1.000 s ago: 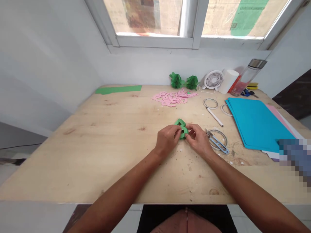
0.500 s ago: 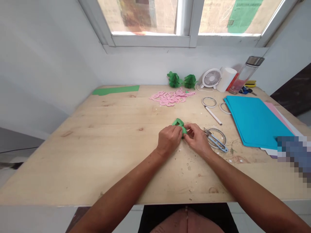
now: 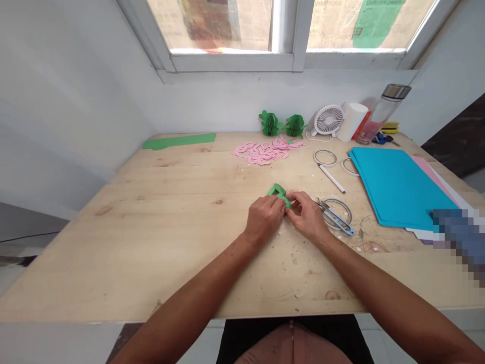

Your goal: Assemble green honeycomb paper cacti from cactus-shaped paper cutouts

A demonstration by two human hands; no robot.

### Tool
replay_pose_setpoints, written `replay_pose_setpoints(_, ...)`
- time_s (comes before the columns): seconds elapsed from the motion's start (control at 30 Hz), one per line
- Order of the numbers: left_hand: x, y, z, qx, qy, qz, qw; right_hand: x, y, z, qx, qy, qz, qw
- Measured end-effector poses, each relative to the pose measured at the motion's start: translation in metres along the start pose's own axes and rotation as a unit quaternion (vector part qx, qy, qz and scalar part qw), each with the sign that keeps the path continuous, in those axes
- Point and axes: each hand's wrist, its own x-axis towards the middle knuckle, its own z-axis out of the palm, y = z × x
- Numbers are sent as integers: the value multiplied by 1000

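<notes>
Both hands meet at a small green paper piece near the middle of the table. My left hand is closed on its near left side, fingers curled over it. From the right, my right hand pinches the edge of the same piece between thumb and fingers. Part of the paper is hidden under the fingers; a looped or folded section shows beyond them. Just right of my right hand lie light-blue thread snips across a roll of tape.
Pink paper cutouts lie in a pile beyond the hands, with two green paper figures behind. A white pen, another tape roll and blue sheets are on the right. At the back stand a fan and a bottle.
The hands stay nearly in place with the green paper piece between them. The whole view has shifted slightly.
</notes>
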Motion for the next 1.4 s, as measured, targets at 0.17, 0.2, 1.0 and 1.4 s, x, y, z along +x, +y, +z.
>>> replay_pose_setpoints(0.17,1,1,-2,16,-12,19,1000,0,1,0,-3,-4,3,1000)
replay_pose_setpoints(0.2,1,1,-3,20,-14,26,999,0,0,0,-4,-5,3,1000)
replay_pose_setpoints(1.0,2,2,-2,28,-24,55,998,-1,1,-7,-34,-19,23,999)
replay_pose_setpoints(1.4,3,2,0,4,-35,44,998,0,-1,-8,-105,-35,-32,993)
